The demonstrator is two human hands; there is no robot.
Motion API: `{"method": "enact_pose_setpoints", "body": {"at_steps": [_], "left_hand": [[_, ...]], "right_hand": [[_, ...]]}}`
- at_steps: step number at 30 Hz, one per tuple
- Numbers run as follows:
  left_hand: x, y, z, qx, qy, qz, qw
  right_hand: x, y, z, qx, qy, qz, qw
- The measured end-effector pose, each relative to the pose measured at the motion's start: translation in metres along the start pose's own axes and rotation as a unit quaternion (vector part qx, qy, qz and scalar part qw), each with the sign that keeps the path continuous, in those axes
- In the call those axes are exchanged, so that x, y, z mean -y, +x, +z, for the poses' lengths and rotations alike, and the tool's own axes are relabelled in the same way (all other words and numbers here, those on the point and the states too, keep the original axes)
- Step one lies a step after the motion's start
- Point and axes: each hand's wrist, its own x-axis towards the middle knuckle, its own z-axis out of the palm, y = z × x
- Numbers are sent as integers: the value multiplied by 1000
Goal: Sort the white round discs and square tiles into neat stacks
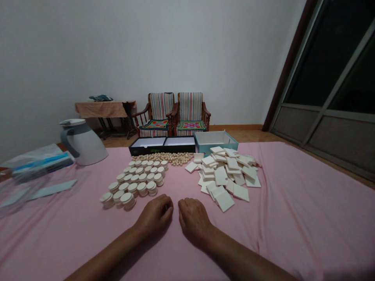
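Observation:
My left hand (156,215) rests on the pink cloth, its fingers curled into a loose fist with nothing visible in it. Beside it, a small gap away, my right hand (193,217) lies closed too, knuckles up, and no object shows in it. Nearest to the left hand are several short stacks of round white discs (142,188) set out in rows. To the right of my right hand spreads a loose heap of square white tiles (220,175). Behind the discs lies a band of small wooden beads or cubes (175,158), too small to tell which.
At the table's far edge stand a black two-compartment box (162,149) and a light blue open box (202,148). A white and grey jug (88,144) stands at the left, near plastic-wrapped packages (41,166). Two wooden armchairs (190,107) are against the wall.

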Motion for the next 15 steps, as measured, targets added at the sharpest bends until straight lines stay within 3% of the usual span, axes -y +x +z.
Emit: {"method": "enact_pose_setpoints", "body": {"at_steps": [4, 7, 11, 15], "left_hand": [[-3, 20, 7, 10, -7, -25, 1000], [-9, 28, 11, 29, -13, -31, 999], [-11, 31, 16, 36, -23, -3, 999], [-5, 30, 23, 13, -20, 25, 999]], "right_hand": [[-2, -4, -2, 17, -2, -4, 1000], [-9, -7, -8, 38, 8, -45, 998], [-20, -11, -16, 45, 41, -98, 993], [-25, -14, -15, 25, 50, -95, 994]]}}
